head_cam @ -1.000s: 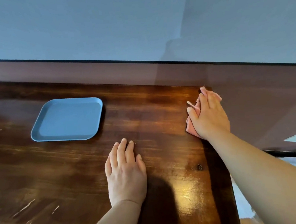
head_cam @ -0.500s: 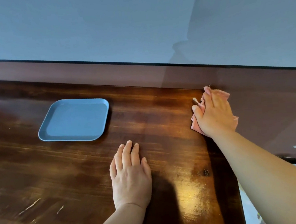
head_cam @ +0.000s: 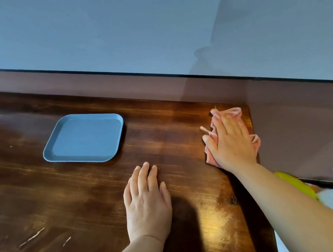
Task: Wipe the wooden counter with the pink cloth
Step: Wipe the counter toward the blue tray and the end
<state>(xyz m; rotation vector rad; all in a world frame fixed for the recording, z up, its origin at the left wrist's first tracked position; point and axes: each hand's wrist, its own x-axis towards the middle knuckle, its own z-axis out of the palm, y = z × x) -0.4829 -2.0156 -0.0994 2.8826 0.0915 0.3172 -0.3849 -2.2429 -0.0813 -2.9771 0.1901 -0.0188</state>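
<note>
While the pale blue rectangular plastic tray [head_cam: 83,138] sits untouched, the left hand [head_cam: 147,203] stays flat, fingers straight, on the dark wooden counter [head_cam: 47,208]; the right hand [head_cam: 231,143], fingers extended, has pushed the crumpled pink cloth [head_cam: 229,112] into the counter's far right corner, so wiping continues.

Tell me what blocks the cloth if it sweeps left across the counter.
The blue tray sits on the counter at far left, and the left hand rests flat nearer. The right hand presses the cloth at the right corner.
</note>
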